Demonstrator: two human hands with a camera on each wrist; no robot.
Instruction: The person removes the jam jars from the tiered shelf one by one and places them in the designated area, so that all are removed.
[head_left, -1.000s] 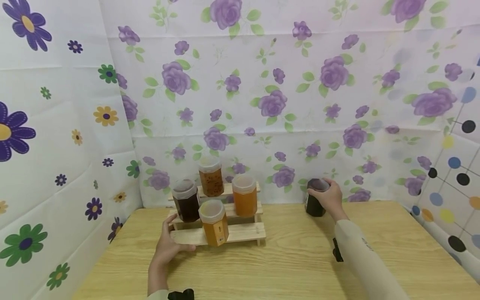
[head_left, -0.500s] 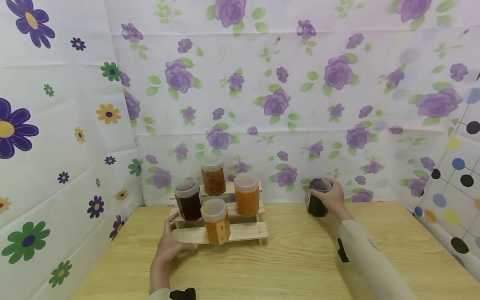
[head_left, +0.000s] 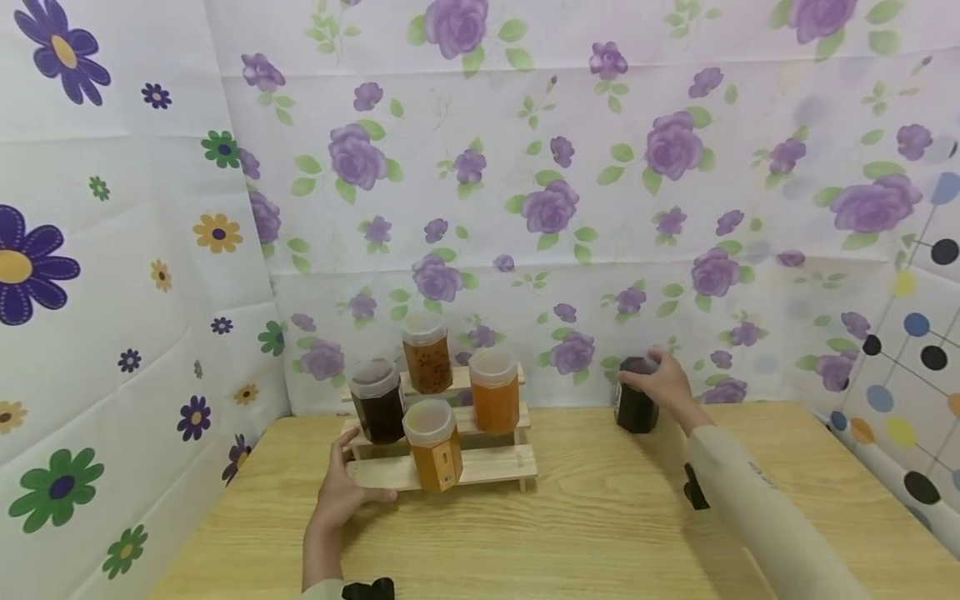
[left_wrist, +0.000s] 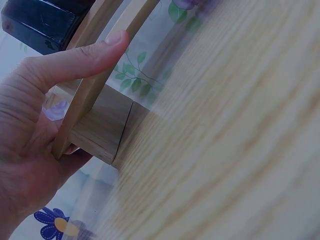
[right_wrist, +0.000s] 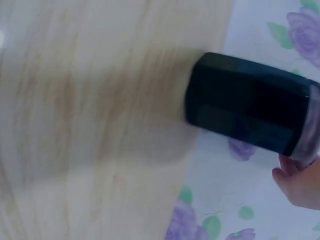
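My left hand (head_left: 341,492) grips the left end of a three-step wooden stand (head_left: 487,465), thumb along its front board (left_wrist: 95,95). A honey-coloured jar (head_left: 435,462) stands on the lowest step. The middle step carries a dark jar (head_left: 381,412) at left and an orange jar (head_left: 495,404) at right. Up on the top step is a brown jar with specks (head_left: 429,367). Away to the right, my right hand (head_left: 663,385) holds another dark jar (head_left: 637,408) by its lid, thumb and fingers at the sides. In the right wrist view, fingertips (right_wrist: 285,170) meet the lid's edge.
The wooden table (head_left: 540,533) ends at a flowered cloth backdrop (head_left: 570,283) close behind the stand and the right-hand jar. A daisy-print cloth (head_left: 157,358) hangs at left, a dotted one (head_left: 892,433) at right.
The right hand has shifted slightly on the lid of the dark jar, its wrist now a little farther right. The left hand and the stand stay in place; the head view wobbles slightly.
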